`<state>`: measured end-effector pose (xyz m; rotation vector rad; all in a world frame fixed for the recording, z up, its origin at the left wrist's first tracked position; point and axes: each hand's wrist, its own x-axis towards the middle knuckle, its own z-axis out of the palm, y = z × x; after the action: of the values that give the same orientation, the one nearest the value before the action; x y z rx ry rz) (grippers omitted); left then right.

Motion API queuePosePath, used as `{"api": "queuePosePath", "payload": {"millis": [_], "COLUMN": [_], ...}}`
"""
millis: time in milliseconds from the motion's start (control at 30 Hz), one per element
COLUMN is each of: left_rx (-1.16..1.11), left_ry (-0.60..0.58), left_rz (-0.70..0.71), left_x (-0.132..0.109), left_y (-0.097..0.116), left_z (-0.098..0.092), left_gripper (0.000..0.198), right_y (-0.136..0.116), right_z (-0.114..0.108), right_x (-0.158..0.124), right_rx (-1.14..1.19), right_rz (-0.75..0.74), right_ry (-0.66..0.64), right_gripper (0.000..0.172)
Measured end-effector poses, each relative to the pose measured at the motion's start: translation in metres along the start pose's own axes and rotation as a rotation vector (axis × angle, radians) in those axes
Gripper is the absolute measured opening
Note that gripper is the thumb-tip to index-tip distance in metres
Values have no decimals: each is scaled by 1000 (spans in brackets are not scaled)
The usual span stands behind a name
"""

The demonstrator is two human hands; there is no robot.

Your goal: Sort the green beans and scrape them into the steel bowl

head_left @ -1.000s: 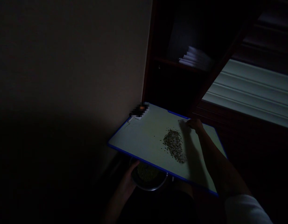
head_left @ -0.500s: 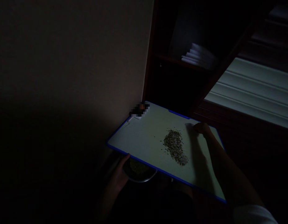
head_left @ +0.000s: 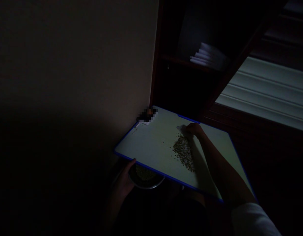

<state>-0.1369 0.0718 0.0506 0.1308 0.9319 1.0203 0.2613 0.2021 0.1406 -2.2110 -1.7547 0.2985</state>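
1 loose heap of small brown grains [head_left: 183, 153] is lying centrally on a pale rectangular board with blue edging [head_left: 143, 141]. Toward the board's far edge, the closed right hand [head_left: 194, 128] is pinching a small translucent sheet [head_left: 181, 127]. At the board's near edge, the left hand [head_left: 125, 181] is curling beside a round, metal-rimmed bowl [head_left: 150, 187]; darkness is hiding its grip.

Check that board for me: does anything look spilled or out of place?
Slightly: one tiny grain lies apart, left of the loose grain pile on the blue-edged board. It looks like a stray, since most grains cluster together. Nothing looks broken, though dim light could hide damage.
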Motion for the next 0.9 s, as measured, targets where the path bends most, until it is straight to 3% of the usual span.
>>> {"api": "queuePosePath", "payload": {"millis": [133, 433, 900], "left_rx": [-5, -4, -2], "left_ry": [-38, -34, -108], "left_rz": [-12, -39, -111], "left_x": [3, -4, -13], "left_y": [-2, 2, -8], "left_z": [-2, 5, 10], "left_gripper": [27, 19, 23], "right_y": [-25, -63, -75], "right_z": [11, 25, 33], "right_x": [6, -9, -62], "right_rx": [14, 91, 181], "right_rz": [-53, -193, -361], "right_ry": [-134, -267, -392], "right_gripper": [32, 32, 30]}}
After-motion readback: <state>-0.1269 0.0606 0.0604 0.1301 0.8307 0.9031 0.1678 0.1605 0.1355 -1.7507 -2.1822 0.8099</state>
